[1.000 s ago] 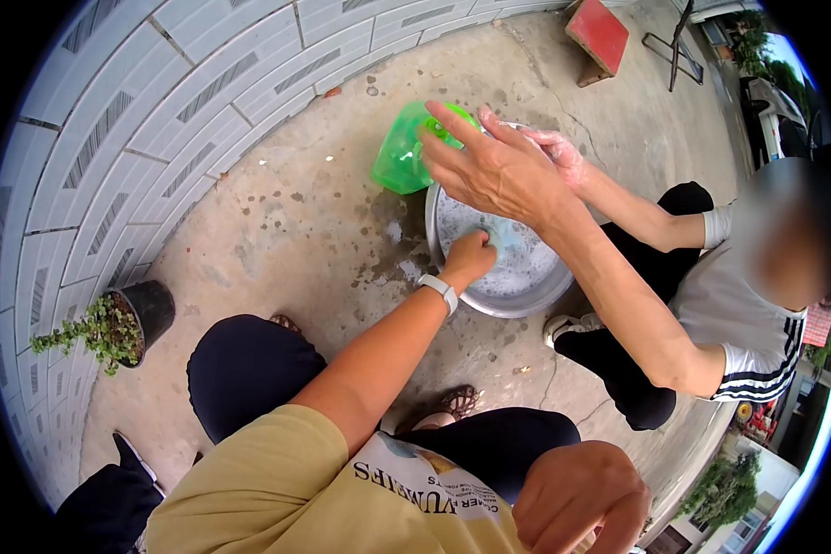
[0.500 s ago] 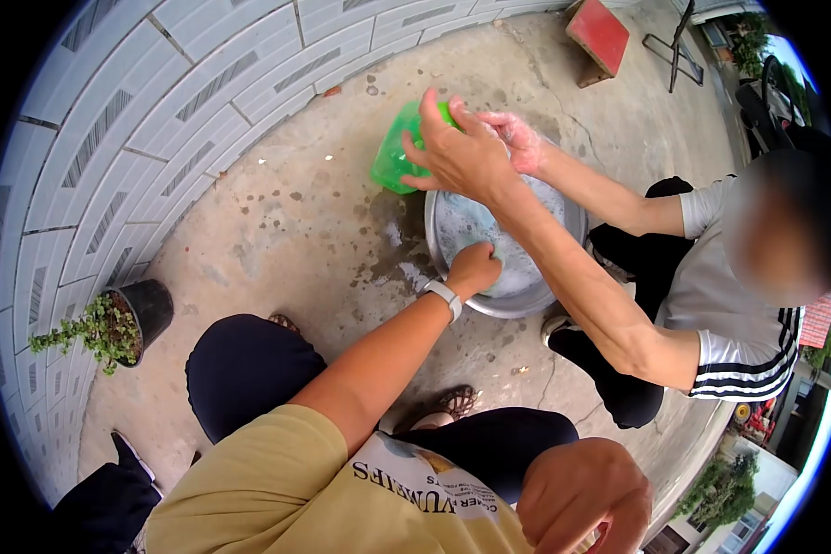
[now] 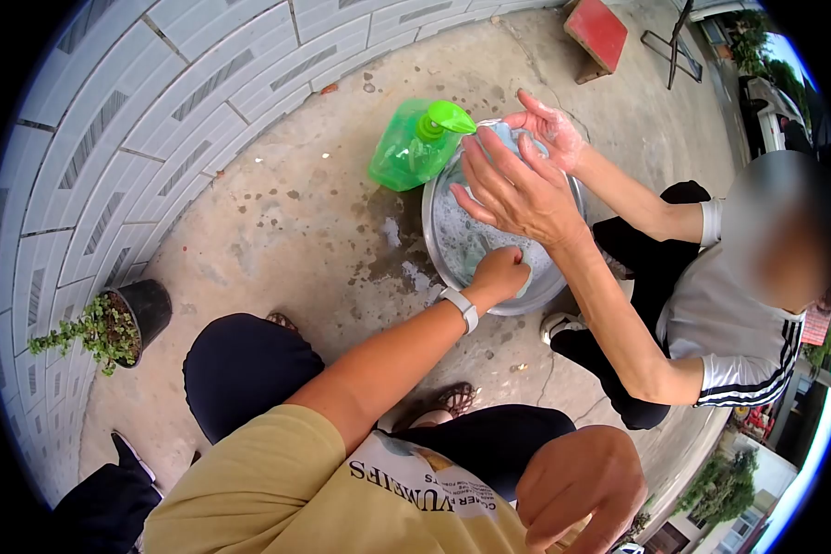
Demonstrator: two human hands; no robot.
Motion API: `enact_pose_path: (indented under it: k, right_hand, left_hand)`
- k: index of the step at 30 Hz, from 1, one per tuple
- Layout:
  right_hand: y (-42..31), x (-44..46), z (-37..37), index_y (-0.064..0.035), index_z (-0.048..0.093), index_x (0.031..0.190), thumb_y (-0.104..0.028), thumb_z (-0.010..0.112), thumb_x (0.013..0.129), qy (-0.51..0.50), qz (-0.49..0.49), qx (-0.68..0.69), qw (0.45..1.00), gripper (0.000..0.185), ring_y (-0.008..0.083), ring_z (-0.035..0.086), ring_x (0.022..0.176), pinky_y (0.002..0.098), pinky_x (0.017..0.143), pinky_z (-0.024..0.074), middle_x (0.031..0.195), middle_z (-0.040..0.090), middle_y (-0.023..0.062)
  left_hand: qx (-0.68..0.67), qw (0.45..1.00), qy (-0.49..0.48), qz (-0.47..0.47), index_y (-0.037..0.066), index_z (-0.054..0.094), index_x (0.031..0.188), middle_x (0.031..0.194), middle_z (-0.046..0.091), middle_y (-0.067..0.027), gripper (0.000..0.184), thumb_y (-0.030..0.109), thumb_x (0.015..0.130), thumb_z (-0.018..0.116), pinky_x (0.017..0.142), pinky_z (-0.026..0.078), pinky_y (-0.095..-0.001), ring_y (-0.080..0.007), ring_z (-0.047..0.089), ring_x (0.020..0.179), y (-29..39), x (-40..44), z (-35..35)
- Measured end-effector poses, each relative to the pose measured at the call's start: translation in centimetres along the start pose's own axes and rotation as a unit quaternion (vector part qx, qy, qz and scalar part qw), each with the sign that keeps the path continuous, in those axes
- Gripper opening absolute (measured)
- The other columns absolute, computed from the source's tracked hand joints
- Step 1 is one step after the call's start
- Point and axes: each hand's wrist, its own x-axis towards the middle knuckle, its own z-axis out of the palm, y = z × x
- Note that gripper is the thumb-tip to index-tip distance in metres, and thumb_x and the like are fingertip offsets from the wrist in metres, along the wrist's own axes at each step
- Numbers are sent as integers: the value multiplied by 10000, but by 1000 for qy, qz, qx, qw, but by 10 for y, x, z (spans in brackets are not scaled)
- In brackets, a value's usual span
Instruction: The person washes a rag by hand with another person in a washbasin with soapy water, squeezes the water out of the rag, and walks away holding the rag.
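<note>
Inside one basin (image 3: 543, 299), left grip (image 3: 500, 275) clutching one cloth (image 3: 474, 251); right grip (image 3: 584, 482) unclear; one bottle (image 3: 406, 150).

A basin (image 3: 547, 286) stands on the concrete floor (image 3: 295, 231), water (image 3: 454, 220) and cloth (image 3: 475, 253) inside. The left hand (image 3: 502, 275) lies at its six o'clock, the right hand (image 3: 582, 485) well apart towards five. The pump bottle (image 3: 411, 148) stands at ten (rim contact unclear), the stool (image 3: 597, 39) at one, a co-worker (image 3: 734, 309) at four, the potted plant (image 3: 125, 325) past eight, by the wall (image 3: 111, 138).
</note>
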Motion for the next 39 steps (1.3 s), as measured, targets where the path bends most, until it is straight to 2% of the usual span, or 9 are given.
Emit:
enact_pose_path:
  k: [5,6,10,14,20,24,32,35,39]
  right_hand:
    - [14,-25,-21,63,610,947,-3,606,694,117,55,-46,991,262,187,535,487,261,439,398,701,592,130]
    - [12,-36,-34,67,615,924,-2,600,709,140,150,-62,977,226,157,553,530,251,474,414,712,599,119]
    - [62,-74,-65,20,578,981,-72,537,805,439,452,-173,757,202,104,528,632,210,547,431,725,561,43]
    - [121,-144,-112,-21,544,1065,-76,493,820,566,486,-238,622,256,82,534,683,210,605,447,884,591,64]
    - [177,-225,-136,-49,437,1222,-149,569,728,418,481,-571,518,521,329,489,1058,355,916,382,1216,443,219]
    - [208,-237,-130,-74,370,1287,-169,589,696,377,583,-533,483,637,369,367,1181,363,982,306,1299,350,241]
    - [206,-219,-146,15,584,952,-211,538,737,436,628,-337,550,316,194,510,936,276,760,405,967,584,134]
    - [178,-186,-145,-4,562,723,-139,495,716,653,449,-185,581,150,111,457,767,219,631,351,747,546,51]
    - [129,-162,-142,-41,498,691,-46,441,655,687,207,-124,685,68,125,445,721,217,656,335,722,487,36]
  left_hand:
    - [-161,969,183,34,3,552,947,849,601,-199,256,160,755,490,711,445,-363,-301,586,841,-23,16,10]
    - [-178,948,247,-90,-4,492,1059,998,552,-209,337,154,763,472,780,426,-364,-322,544,937,-16,14,7]
    - [-224,914,251,-225,-20,295,1277,1289,378,-202,538,138,779,420,937,349,-362,-363,409,1144,-34,24,-19]
    - [-319,878,293,-202,4,258,1309,1334,318,-183,546,132,796,396,963,320,-363,-313,372,1193,-7,15,-30]
    - [-341,877,296,-166,16,275,1315,1358,291,-161,530,137,812,390,990,277,-351,-268,321,1234,10,22,-55]
    - [-339,891,262,-151,17,298,1307,1351,307,-150,528,141,806,410,989,272,-340,-257,328,1229,11,22,-62]
    - [-345,904,188,-170,164,317,1320,1381,278,-72,546,241,801,465,1019,131,-457,-233,217,1277,-1,24,-68]
    - [-310,916,180,-178,37,295,1320,1332,342,-113,551,179,808,439,974,279,-303,-216,358,1197,-5,28,-70]
    - [-313,920,154,-176,105,446,1185,1292,374,-67,410,266,809,468,975,223,-416,-215,317,1193,-21,37,-56]
